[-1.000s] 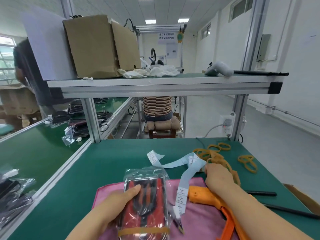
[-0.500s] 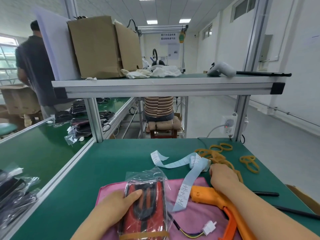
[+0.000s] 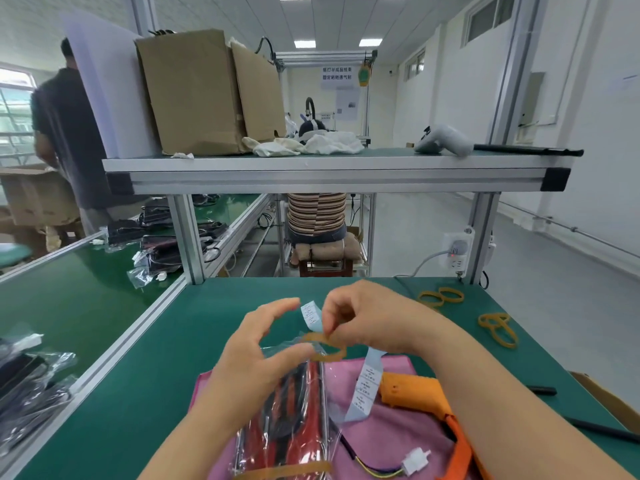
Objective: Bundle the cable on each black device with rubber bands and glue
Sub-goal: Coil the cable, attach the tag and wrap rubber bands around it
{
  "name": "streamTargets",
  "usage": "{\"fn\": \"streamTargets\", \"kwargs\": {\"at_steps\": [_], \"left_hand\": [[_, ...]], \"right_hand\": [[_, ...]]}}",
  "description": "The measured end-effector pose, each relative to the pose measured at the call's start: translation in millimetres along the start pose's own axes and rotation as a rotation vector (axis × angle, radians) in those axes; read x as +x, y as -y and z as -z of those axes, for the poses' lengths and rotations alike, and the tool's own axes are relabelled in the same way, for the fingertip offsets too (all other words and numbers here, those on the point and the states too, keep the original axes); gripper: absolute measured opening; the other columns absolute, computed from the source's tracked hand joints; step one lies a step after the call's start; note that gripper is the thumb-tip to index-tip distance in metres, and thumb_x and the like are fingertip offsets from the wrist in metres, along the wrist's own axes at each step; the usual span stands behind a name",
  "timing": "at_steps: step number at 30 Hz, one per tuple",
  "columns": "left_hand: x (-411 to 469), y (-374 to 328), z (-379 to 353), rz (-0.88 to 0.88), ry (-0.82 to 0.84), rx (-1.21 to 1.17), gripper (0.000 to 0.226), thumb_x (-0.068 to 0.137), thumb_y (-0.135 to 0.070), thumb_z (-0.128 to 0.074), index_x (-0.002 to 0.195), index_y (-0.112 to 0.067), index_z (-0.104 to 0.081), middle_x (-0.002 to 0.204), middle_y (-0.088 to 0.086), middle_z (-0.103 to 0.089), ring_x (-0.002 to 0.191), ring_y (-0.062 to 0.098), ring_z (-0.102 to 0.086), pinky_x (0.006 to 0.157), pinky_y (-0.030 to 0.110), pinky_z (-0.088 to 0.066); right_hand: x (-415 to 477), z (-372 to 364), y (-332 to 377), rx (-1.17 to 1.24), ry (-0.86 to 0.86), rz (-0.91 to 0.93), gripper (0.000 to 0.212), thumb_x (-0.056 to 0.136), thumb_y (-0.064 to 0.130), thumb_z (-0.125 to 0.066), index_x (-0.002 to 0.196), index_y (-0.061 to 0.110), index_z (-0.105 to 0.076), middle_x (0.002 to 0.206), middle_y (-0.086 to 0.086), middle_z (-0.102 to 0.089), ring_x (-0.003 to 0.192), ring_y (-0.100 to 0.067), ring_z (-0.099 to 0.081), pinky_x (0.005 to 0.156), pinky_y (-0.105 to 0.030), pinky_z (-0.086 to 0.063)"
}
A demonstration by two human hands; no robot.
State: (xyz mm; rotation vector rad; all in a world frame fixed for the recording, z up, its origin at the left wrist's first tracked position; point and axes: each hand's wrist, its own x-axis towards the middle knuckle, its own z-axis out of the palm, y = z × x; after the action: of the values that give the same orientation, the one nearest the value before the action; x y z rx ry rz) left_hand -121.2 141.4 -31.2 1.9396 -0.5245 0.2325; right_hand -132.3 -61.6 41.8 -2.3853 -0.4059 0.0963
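We see the left hand (image 3: pixel 252 358) lying along the left side of the bagged black device (image 3: pixel 294 417). Its thumb presses on the bag's top edge, and its forefinger and middle finger arch open above it. It seems to hold the bag, though the lower fingers are hidden from us. The device lies on a pink cloth (image 3: pixel 381 427), with its far end tilted up.

Just past that far end, the right hand (image 3: pixel 367 323) is bent at the wrist, fingertips down, and pinches a rubber band (image 3: pixel 323 348) that hangs touching the bag's top. A second band (image 3: pixel 284 471) circles the device's near end. Right of the device we find a label strip (image 3: pixel 367 382), an orange glue gun (image 3: pixel 415 393) and a white connector (image 3: pixel 415 460).

Left of the device, bare green worktop (image 3: pixel 173 341) runs to an aluminium edge rail (image 3: pixel 114 355). Beyond the device the worktop lies open as far as the frame posts (image 3: pixel 187 237). Loose bands (image 3: pixel 498 329) lie far right of it, near the worktop's edge.
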Motion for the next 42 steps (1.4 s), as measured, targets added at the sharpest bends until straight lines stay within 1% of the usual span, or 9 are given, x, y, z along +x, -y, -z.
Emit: {"fn": "streamTargets", "kwargs": {"at_steps": [6, 16, 20, 24, 28, 31, 33, 37, 42], "left_hand": [[2, -14, 9, 0.145, 0.149, -0.237, 0.033, 0.062, -0.043, -0.087, 0.074, -0.018, -0.070, 0.063, -0.004, -0.061, 0.059, 0.008, -0.054, 0.061, 0.019, -0.048], [-5, 14, 30, 0.515, 0.515, -0.511, 0.030, 0.087, -0.042, -0.068, 0.080, -0.013, -0.071, 0.069, 0.009, -0.063, 0.068, 0.018, -0.061, 0.061, 0.024, -0.050], [0, 25, 35, 0.570, 0.277, -0.874, 0.030, 0.088, -0.040, -0.060, 0.081, -0.014, -0.072, 0.072, 0.005, -0.062, 0.077, 0.019, -0.065, 0.069, 0.033, -0.052], [4, 44, 47, 0.579, 0.144, -1.100, 0.041, 0.090, -0.031, -0.047, 0.103, -0.007, -0.077, 0.116, 0.011, -0.070, 0.109, 0.024, -0.069, 0.097, 0.048, -0.047], [3, 52, 47, 0.574, 0.046, -1.062, 0.038, 0.084, -0.004, -0.045, 0.115, -0.004, -0.068, 0.121, 0.013, -0.069, 0.110, 0.022, -0.069, 0.083, 0.043, -0.057], [1, 57, 46, 0.620, -0.040, -1.007, 0.032, 0.090, 0.009, -0.042, 0.108, -0.002, -0.066, 0.102, 0.015, -0.075, 0.082, 0.020, -0.075, 0.059, 0.032, -0.061], [-2, 59, 47, 0.637, -0.040, -0.939, 0.025, 0.091, 0.000, -0.051, 0.111, -0.002, -0.065, 0.093, 0.014, -0.075, 0.065, 0.015, -0.072, 0.053, 0.027, -0.059], [-4, 61, 57, 0.621, -0.083, -0.730, 0.042, 0.077, -0.026, -0.064, 0.115, -0.007, -0.066, 0.095, 0.015, -0.076, 0.048, 0.008, -0.062, 0.042, 0.018, -0.052], [1, 37, 74, 0.480, -0.005, -0.399, 0.085, 0.054, -0.072, -0.077, 0.119, -0.019, -0.064, 0.105, 0.003, -0.076, 0.082, 0.018, -0.075, 0.066, 0.029, -0.058]], "right_hand": [[9, -20, 2, 0.144, 0.042, 0.100, 0.019, 0.078, 0.002, -0.070, 0.075, 0.021, -0.067, 0.077, -0.004, -0.068, 0.067, -0.007, -0.055, 0.066, -0.023, -0.048], [22, -53, -16, 0.373, 0.001, 0.093, 0.022, 0.082, 0.006, -0.067, 0.080, 0.028, -0.068, 0.078, 0.010, -0.068, 0.073, -0.004, -0.060, 0.074, -0.022, -0.051], [38, -55, -30, 0.016, -0.275, -0.157, 0.023, 0.092, 0.033, -0.058, 0.113, 0.026, -0.061, 0.093, 0.017, -0.060, 0.088, -0.006, -0.058, 0.078, -0.023, -0.044], [43, -69, -45, -0.105, 0.010, -0.428, 0.065, 0.079, 0.074, -0.053, 0.113, 0.019, -0.058, 0.108, 0.002, -0.061, 0.099, -0.018, -0.060, 0.074, -0.029, -0.043], [43, -82, -53, 0.188, 0.107, -0.532, 0.048, 0.075, 0.065, -0.066, 0.084, 0.018, -0.058, 0.078, 0.004, -0.067, 0.062, -0.010, -0.062, 0.048, -0.019, -0.047], [45, -86, -57, 0.436, 0.132, -0.573, 0.027, 0.084, 0.040, -0.072, 0.093, 0.016, -0.062, 0.082, 0.002, -0.072, 0.068, -0.011, -0.066, 0.062, -0.025, -0.058], [44, -86, -57, 0.524, 0.114, -0.571, 0.021, 0.085, 0.030, -0.073, 0.094, 0.015, -0.062, 0.085, -0.002, -0.072, 0.076, -0.014, -0.066, 0.080, -0.031, -0.059], [33, -66, -44, 0.554, 0.059, -0.473, 0.024, 0.081, 0.021, -0.077, 0.099, 0.012, -0.064, 0.067, 0.003, -0.069, 0.051, -0.006, -0.061, 0.049, -0.019, -0.049], [18, -27, -11, 0.453, -0.059, -0.277, 0.029, 0.074, 0.014, -0.083, 0.098, 0.020, -0.068, 0.091, 0.001, -0.071, 0.064, -0.009, -0.067, 0.049, -0.022, -0.051]]}}
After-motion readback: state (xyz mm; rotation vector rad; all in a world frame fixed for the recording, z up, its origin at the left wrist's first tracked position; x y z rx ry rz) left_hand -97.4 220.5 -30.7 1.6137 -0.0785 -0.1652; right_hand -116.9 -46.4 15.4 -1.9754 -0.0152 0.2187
